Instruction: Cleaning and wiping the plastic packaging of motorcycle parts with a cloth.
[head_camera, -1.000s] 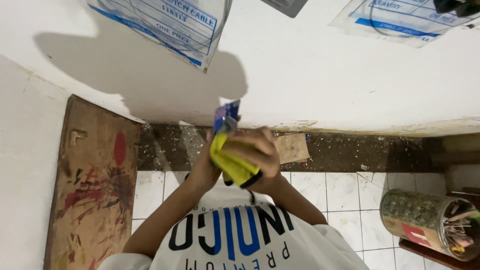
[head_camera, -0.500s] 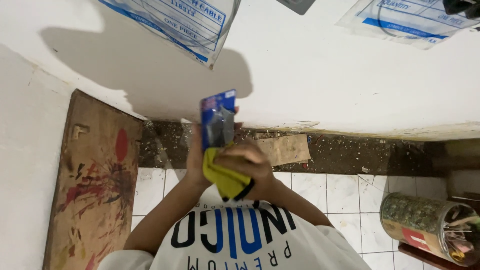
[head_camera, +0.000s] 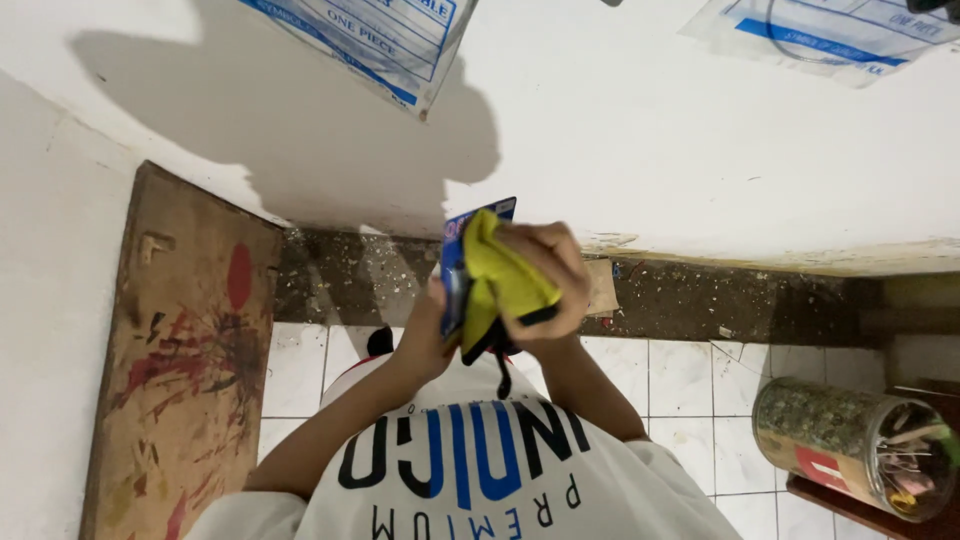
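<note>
The white wall (head_camera: 700, 150) carried two hanging plastic bags (head_camera: 380, 40). White floor tiles (head_camera: 690, 380) met a dark, debris-strewn strip (head_camera: 350, 280). A paint-stained wooden board (head_camera: 180, 350) leaned left; a patterned tin (head_camera: 850, 445) lay right.

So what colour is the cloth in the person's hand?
Bright yellow cloth, gripped in the right hand against a blue card. The head view shows it best.

A makeshift home work corner, seen from overhead

Crumbling plaster wall (head_camera: 700, 150) at 12 o'clock, cracked white floor tiles (head_camera: 690, 380), paint-stained wooden board (head_camera: 185, 360) at 9, clear jar (head_camera: 860, 445) of oddments at 4.
</note>
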